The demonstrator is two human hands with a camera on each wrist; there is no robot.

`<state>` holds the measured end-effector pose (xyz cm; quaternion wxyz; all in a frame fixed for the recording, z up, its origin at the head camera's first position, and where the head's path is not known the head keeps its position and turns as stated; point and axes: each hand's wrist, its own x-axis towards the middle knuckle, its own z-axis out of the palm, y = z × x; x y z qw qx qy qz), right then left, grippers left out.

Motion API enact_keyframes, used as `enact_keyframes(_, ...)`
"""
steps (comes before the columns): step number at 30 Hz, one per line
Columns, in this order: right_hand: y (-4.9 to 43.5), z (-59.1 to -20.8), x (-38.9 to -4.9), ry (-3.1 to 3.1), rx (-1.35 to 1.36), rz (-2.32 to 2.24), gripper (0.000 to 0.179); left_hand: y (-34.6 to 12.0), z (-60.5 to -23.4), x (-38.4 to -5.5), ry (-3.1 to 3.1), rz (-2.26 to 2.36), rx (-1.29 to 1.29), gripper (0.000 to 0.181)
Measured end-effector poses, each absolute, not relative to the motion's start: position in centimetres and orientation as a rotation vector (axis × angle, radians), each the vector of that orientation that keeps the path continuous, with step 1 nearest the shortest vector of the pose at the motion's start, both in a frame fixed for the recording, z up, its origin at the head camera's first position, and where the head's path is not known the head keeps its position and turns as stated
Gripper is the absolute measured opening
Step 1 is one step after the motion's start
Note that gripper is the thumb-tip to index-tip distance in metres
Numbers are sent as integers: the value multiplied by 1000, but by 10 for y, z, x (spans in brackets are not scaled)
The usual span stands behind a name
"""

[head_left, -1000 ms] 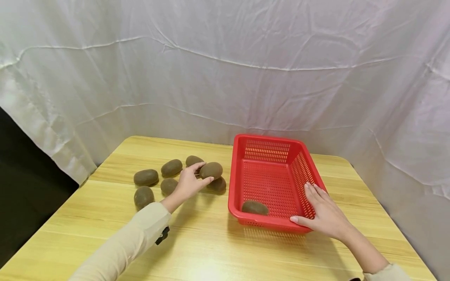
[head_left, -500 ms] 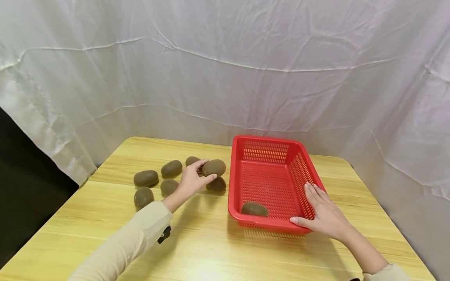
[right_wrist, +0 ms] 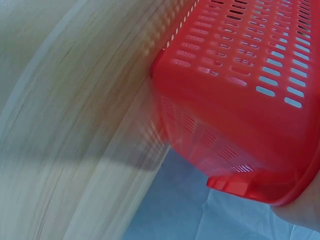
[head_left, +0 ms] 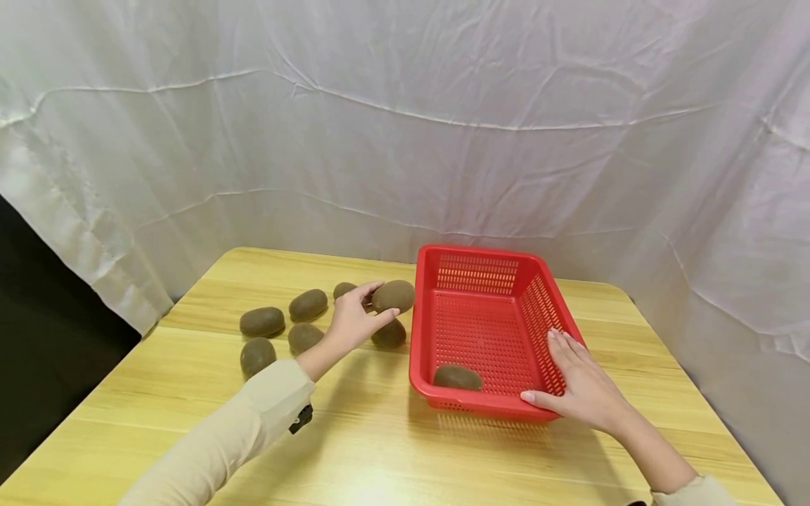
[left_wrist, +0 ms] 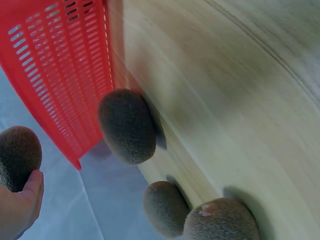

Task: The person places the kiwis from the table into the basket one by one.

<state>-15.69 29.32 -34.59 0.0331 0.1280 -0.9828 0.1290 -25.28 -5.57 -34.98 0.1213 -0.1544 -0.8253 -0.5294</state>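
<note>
My left hand [head_left: 351,322] pinches a brown kiwi [head_left: 395,296] between thumb and fingers, raised off the table just outside the left rim of a red plastic basket [head_left: 416,330]. The left wrist view also shows this held kiwi [left_wrist: 19,152], at its left edge. On the basket's near right corner rests my right hand [head_left: 585,386], its fingers fairly straight over the right wall and the thumb on the front rim. One kiwi [head_left: 457,377] lies inside the basket near the front left corner. Below the held fruit sits another kiwi [head_left: 389,334] on the table.
Left of the basket, several more kiwis lie on the wooden table [head_left: 354,436], among them a far-left kiwi [head_left: 262,322] and a nearer kiwi [head_left: 258,357]. A pale curtain [head_left: 380,154] hangs behind the table and along its sides.
My left hand has moved right and slightly up with the kiwi, closer to the basket's left rim. The right hand stays in place on the basket.
</note>
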Motion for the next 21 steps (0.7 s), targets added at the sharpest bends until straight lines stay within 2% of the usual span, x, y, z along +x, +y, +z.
enact_keyframes(21, 292, -347, -157, -3008, 407, 396, 108, -34, -343, -253, -2382, -1651, -531, 54)
